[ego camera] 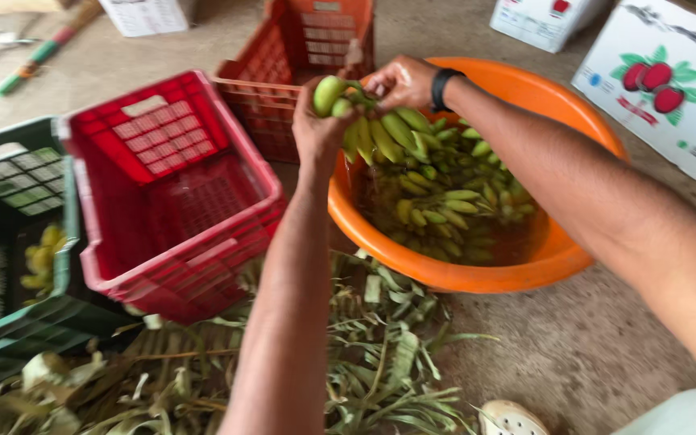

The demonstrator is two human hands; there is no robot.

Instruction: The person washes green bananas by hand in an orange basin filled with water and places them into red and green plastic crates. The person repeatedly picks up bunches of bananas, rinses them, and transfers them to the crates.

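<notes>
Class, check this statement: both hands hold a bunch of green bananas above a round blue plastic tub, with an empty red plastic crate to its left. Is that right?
One detail is wrong: the tub is orange, not blue. The head view shows both the left hand and the right hand holding the bunch of green bananas above the round orange plastic tub, with the empty red plastic crate to its left.

Soft even daylight, faint shadows (motion-blurred throughout).
</notes>
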